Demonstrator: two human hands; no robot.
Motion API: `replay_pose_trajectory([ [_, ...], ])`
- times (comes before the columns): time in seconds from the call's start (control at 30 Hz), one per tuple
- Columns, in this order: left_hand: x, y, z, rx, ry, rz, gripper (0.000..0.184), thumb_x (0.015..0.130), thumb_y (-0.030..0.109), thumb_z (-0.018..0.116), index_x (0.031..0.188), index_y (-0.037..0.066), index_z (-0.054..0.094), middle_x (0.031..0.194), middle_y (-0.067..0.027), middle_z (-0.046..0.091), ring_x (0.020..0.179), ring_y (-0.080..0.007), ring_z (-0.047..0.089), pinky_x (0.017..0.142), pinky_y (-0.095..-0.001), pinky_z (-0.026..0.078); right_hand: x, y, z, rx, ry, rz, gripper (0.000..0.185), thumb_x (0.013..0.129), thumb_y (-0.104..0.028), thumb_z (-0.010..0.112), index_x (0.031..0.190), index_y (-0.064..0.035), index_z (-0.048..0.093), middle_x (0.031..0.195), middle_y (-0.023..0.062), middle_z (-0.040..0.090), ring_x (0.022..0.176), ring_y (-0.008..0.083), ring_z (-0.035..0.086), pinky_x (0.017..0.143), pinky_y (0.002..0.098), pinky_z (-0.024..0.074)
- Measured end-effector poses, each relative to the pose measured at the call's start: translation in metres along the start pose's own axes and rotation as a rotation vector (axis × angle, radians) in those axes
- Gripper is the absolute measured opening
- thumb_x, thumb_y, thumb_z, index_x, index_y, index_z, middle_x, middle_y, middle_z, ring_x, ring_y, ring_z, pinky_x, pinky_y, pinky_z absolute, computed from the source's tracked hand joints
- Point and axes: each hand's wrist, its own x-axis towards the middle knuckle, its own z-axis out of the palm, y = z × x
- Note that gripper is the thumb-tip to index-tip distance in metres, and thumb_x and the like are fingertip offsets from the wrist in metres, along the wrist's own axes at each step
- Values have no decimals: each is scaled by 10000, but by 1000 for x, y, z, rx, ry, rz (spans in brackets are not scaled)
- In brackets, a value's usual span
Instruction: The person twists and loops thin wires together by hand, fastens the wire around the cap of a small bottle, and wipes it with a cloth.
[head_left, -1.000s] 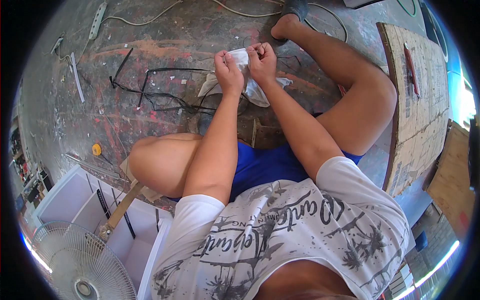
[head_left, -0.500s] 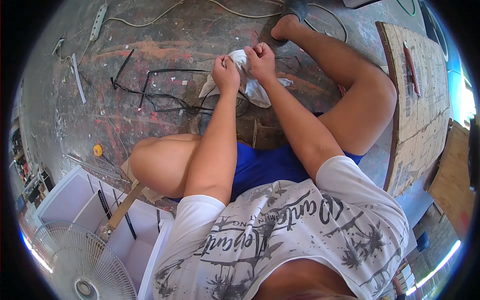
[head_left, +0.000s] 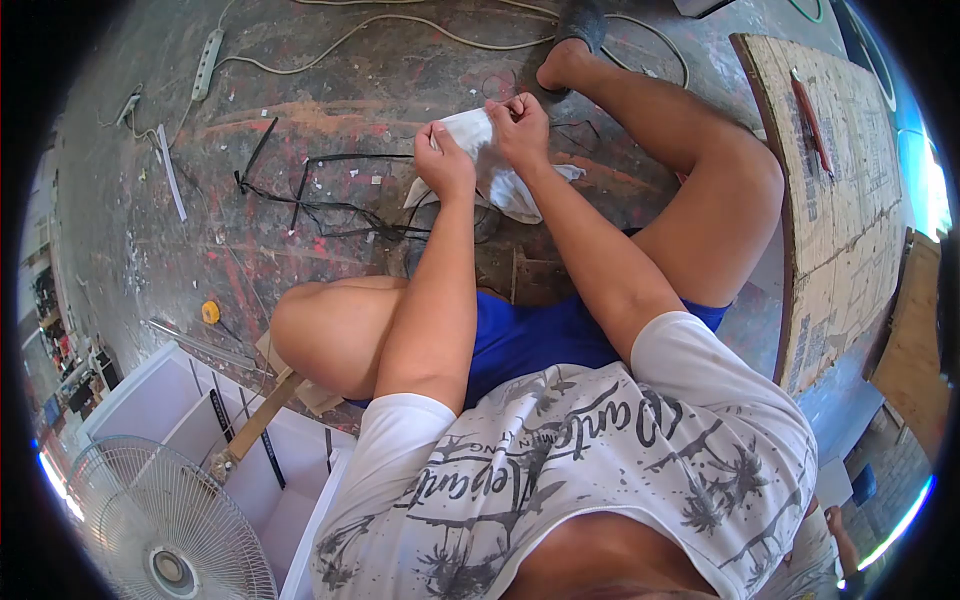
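Observation:
A crumpled white cloth (head_left: pixel 468 130) is stretched between my two hands above the floor. My left hand (head_left: pixel 444 163) pinches its left side, thumb uppermost. At its upper right edge, my right hand (head_left: pixel 521 130) has the fingers closed on it. The lower part of the cloth hangs down between my forearms and spreads onto the floor. Thin black straps (head_left: pixel 345 205) lie in a tangle to the left of my left hand.
A wooden board (head_left: pixel 835 230) with a red-handled tool (head_left: pixel 812 125) on it stands right of my knee. To the left are a power strip (head_left: pixel 207 65), a yellow tape measure (head_left: pixel 210 312), a fan (head_left: pixel 165 520) and a white cabinet (head_left: pixel 285 520). Cables cross the floor.
My hands have moved slightly apart, the left one shifting left and down, and the white cloth is spread wider between them. The whole view has shifted a little.

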Motion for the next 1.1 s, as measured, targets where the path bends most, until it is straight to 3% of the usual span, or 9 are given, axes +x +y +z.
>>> replay_pose_trajectory([
  [0.2, 1, -1, -1, -60, -29, -11, 351, 1045, 278, 574, 1094, -62, 648, 1043, -221, 710, 952, -353, 678, 875, -432, 512, -3, -12, 4, 79, 19, -31, 431, 871, -122, 797, 740, -93, 387, 709, 2, 532, 698, 90, 442, 627, 288, 437],
  [0.6, -5, -14, 10, -156, -63, -27, 307, 1088, 249, 499, 1175, -34, 579, 1047, -153, 660, 952, -257, 625, 885, -386, 490, -12, -2, 0, -99, 1, -67, 419, 925, -126, 768, 746, -89, 391, 705, -14, 502, 689, 80, 414, 599, 272, 412],
  [0.8, -6, 0, 2, -225, -99, 20, 294, 1106, 240, 466, 1170, -32, 558, 1008, -103, 616, 909, -194, 571, 853, -340, 472, -6, -20, 7, 160, 14, -47, 404, 941, -65, 747, 766, -123, 388, 748, -52, 499, 698, 41, 422, 591, 230, 391],
  [0.9, -5, 5, 1, -243, -79, 17, 297, 1105, 246, 473, 1154, -33, 564, 968, -86, 611, 872, -183, 565, 829, -340, 476, -5, -33, 11, 299, 0, 23, 383, 969, -52, 728, 791, -128, 397, 791, -49, 522, 752, 35, 460, 672, 221, 417],
  [0.97, -5, 10, -2, -256, -95, -54, 299, 1101, 248, 483, 1143, -34, 572, 948, -83, 614, 856, -185, 569, 818, -345, 480, -7, -40, 12, 343, 13, 52, 382, 971, -41, 721, 790, -136, 397, 798, -55, 512, 741, 34, 453, 664, 214, 409],
  [1.1, -4, 1, 6, -214, -35, 46, 313, 1093, 258, 502, 1125, -40, 591, 937, -86, 622, 849, -194, 580, 813, -351, 487, -10, -39, 9, 372, 50, 145, 408, 948, -57, 744, 771, -148, 387, 778, -66, 483, 706, 38, 426, 609, 219, 377],
])
